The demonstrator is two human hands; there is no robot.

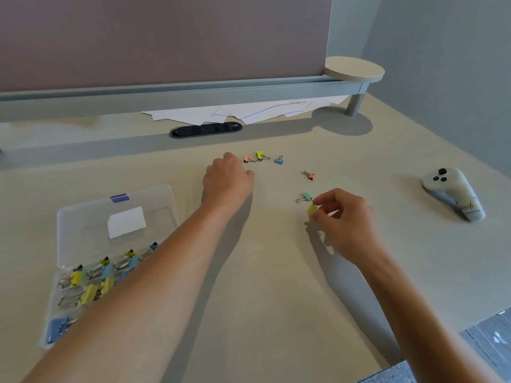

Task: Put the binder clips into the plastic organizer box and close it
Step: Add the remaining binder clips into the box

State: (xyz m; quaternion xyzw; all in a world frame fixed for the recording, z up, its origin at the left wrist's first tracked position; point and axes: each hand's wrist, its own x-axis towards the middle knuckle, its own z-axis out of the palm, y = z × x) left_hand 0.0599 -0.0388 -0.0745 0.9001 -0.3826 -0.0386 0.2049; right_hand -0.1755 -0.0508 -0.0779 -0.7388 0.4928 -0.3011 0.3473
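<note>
A clear plastic organizer box lies open at the left, its lid folded back; several yellow and blue binder clips fill its compartments. My left hand is curled, knuckles up, just left of an orange clip; whether it holds anything is hidden. Beyond lie a yellow clip and a blue clip. Another orange clip and a green clip lie further right. My right hand pinches a small yellow clip just above the desk.
A white game-style controller lies at the right. Loose papers and a black cable grommet sit under the rear shelf. A round stand rises at the back right. The desk edge runs along the lower right.
</note>
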